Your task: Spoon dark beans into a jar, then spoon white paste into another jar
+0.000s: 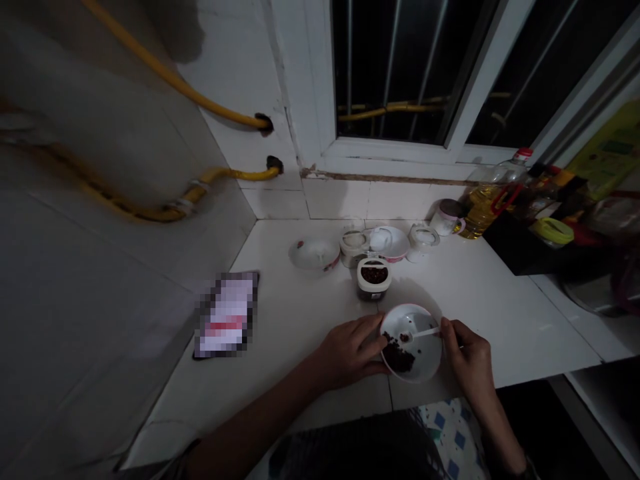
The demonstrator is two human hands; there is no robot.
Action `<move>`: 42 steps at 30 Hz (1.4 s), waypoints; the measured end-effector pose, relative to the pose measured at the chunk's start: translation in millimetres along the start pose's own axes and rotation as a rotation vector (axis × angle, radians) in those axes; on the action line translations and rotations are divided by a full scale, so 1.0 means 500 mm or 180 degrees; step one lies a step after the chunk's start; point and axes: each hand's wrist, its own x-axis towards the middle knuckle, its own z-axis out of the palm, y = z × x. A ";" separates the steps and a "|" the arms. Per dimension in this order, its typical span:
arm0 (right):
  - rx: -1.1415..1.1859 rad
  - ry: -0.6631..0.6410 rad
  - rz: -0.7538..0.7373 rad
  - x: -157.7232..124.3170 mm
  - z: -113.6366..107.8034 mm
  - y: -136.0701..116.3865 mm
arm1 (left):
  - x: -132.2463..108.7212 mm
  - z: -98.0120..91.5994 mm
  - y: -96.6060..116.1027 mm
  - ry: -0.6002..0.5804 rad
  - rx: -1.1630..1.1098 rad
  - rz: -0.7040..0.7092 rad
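Note:
A white bowl with dark reddish-brown flakes in it is tilted near the counter's front edge. My left hand grips its left rim, the fingers wrapped round the side. Between the thumb and fingers of my right hand is the handle of a small white spoon, whose scoop is inside the bowl over the flakes. Just beyond the bowl stands a square seasoning jar, its mouth showing similar dark contents under a white bar.
Behind the jar are a shallow bowl, another bowl, clear jars and a lidded mug. An oil bottle stands right, beside a black box. A blurred-out phone-like object lies left. Yellow pipes run along the wall.

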 end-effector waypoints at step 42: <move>0.1094 0.0097 0.0194 0.198 0.026 -0.063 | -0.001 0.001 -0.008 -0.0109 -0.0228 -0.0374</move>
